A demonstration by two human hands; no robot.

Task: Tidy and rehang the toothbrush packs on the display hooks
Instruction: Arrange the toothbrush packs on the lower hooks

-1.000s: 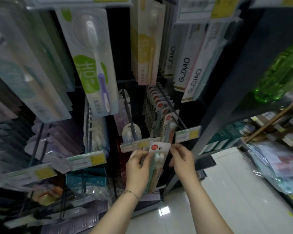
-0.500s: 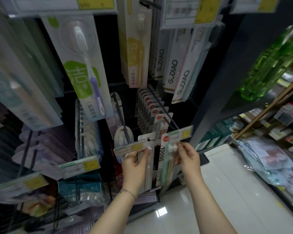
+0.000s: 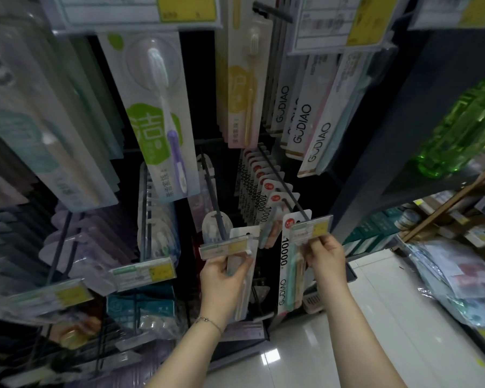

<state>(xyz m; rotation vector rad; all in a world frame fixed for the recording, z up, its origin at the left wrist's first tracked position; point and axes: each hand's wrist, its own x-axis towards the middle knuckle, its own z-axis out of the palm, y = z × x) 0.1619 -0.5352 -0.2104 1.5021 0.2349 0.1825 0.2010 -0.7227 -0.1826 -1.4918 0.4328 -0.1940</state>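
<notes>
Down at the lower hooks of the display, mid-rehang by the look of it. Holds a pale toothbrush pack (image 3: 244,233) in the left hand (image 3: 221,281), with fingers and thumb wrapped round its middle and its top edge up against the middle price tag (image 3: 224,247) at the tip of the middle hook (image 3: 214,197). Pinches the 10000 pack (image 3: 286,259) with the right hand (image 3: 325,257), with fingers curled at its right edge just below the right price tag (image 3: 312,228) of the right hook (image 3: 280,182), in front of the row of like packs (image 3: 259,189) hanging there.

Looks like the threading step for both packs. Next calls for lining up each hang hole with its hook tip behind the tag, then sliding the pack back flush with the others; probably easier one hand at a time.

Cannot tell whether either hole is already over its hook, hidden as both are by the tags. Cannot make out the right fingertips, tucked behind pack and tag. Blurs badly toward the left edge; cuts off the upper packs at the top.
</notes>
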